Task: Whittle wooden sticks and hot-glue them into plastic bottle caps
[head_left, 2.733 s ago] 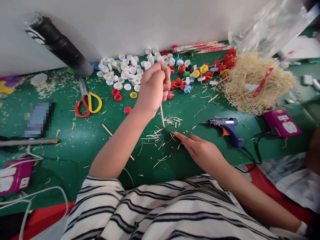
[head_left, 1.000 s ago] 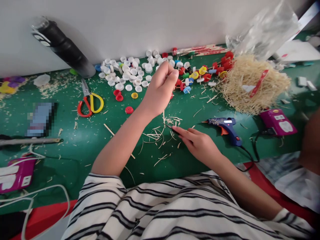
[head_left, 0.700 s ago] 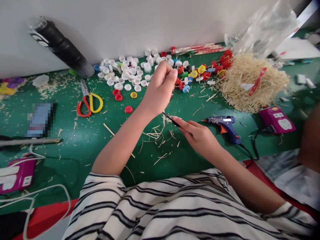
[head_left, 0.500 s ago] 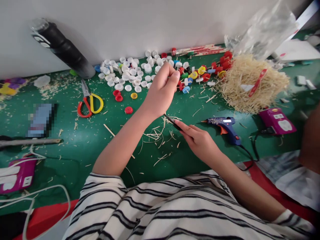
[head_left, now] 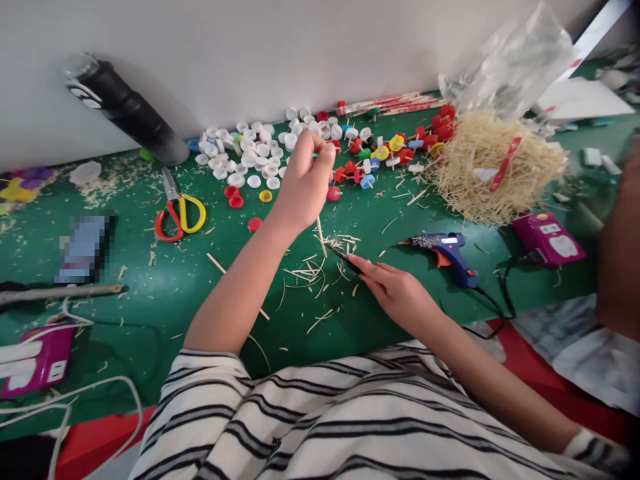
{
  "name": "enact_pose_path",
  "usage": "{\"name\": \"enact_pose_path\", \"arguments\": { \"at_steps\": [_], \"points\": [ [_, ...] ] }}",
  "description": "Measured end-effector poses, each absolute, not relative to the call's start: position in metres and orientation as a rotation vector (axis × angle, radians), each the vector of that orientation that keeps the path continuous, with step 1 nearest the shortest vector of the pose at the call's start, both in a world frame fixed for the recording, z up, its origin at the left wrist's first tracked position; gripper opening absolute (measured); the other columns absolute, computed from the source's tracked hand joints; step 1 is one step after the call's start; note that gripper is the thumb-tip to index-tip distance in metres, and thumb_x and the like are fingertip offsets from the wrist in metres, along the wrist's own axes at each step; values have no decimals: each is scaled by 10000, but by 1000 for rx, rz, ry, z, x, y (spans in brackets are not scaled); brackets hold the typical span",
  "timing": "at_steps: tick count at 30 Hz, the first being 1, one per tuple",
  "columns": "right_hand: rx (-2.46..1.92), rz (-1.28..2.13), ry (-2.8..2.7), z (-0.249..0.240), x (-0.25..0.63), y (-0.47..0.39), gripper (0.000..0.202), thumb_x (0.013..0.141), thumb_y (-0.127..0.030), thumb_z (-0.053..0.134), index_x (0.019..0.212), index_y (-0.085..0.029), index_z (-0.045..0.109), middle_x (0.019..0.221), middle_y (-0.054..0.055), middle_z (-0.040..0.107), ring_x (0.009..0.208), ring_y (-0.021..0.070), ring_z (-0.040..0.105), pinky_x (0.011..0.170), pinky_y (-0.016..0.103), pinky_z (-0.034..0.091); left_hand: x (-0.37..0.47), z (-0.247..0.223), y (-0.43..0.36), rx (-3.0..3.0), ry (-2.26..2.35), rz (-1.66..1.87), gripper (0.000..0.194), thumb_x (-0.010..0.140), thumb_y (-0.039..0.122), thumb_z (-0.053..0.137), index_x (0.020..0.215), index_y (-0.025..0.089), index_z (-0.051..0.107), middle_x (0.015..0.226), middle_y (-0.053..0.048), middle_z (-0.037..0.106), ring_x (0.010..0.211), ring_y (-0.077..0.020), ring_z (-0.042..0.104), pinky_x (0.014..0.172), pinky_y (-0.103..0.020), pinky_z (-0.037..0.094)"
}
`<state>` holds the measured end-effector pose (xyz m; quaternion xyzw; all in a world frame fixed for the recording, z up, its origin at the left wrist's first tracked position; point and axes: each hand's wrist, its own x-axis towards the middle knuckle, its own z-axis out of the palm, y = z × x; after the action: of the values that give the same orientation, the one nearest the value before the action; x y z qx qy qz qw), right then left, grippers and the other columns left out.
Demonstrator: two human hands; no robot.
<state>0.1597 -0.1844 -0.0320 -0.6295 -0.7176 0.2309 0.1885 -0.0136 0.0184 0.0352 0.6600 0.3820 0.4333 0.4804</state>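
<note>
My left hand point(head_left: 306, 183) is closed, fingers curled, and a thin pale stick point(head_left: 321, 237) shows below it, running down from the palm side. In my right hand point(head_left: 393, 290) is a dark narrow tool, blade-like point(head_left: 346, 258), its tip near the stick's lower end. Pale shavings point(head_left: 307, 270) lie on the green table under the hands. Beyond my left hand are white bottle caps point(head_left: 261, 150), and to its right sit coloured caps with sticks through them point(head_left: 383, 153). A red cap point(head_left: 255, 225) lies left of my left forearm.
Scissors point(head_left: 179, 213), a black bottle point(head_left: 127, 110) and a blurred phone point(head_left: 83, 248) are at left. A blue glue gun point(head_left: 445, 252), a heap of pale sticks point(head_left: 500, 170), a purple power box point(head_left: 549, 238) and a plastic bag point(head_left: 515, 60) are at right. Another person's arm point(head_left: 620, 253) shows at the right edge.
My left hand has moved left and slightly down, away from the blade, and the stick below it now shows. The tool in my right hand has shifted slightly down. The view has shifted a little.
</note>
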Motion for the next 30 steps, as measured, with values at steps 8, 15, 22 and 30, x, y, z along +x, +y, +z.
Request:
{"name": "enact_pose_path", "arguments": {
  "at_steps": [8, 15, 22, 30],
  "points": [
    [-1837, 591, -2171, -29, 166, -192, 484, 1122, -347, 442, 1580, -376, 595, 892, 34, 702, 694, 148, 659, 618, 238, 491, -10, 38, 14, 1602, 873, 1062, 492, 994, 741, 517, 879, 266, 464, 669, 33, 408, 598, -122, 402, 562, -289, 362],
    [-1626, 603, -2037, -11, 161, -176, 474, 1125, -341, 434, 1549, -306, 642, 896, 47, 689, 719, 145, 648, 678, 253, 521, -9, 39, 9, 1615, 846, 1039, 417, 1014, 664, 549, 900, 266, 496, 696, 23, 411, 643, -134, 475, 584, -284, 398],
    [-1671, 481, -2025, -6, 152, -149, 501, 1117, -324, 403, 1563, -302, 632, 823, 30, 617, 654, 132, 553, 618, 245, 454, -9, 42, 2, 1634, 837, 1027, 379, 1048, 598, 525, 891, 259, 464, 719, 24, 414, 618, -117, 476, 575, -267, 369],
    [-1647, 535, -1988, -13, 151, -155, 501, 1112, -299, 427, 1579, -290, 611, 826, 31, 630, 669, 137, 560, 641, 243, 471, -8, 41, 5, 1624, 864, 1026, 430, 1018, 667, 540, 867, 276, 449, 672, 15, 451, 647, -151, 446, 600, -321, 394]
  ]
}}
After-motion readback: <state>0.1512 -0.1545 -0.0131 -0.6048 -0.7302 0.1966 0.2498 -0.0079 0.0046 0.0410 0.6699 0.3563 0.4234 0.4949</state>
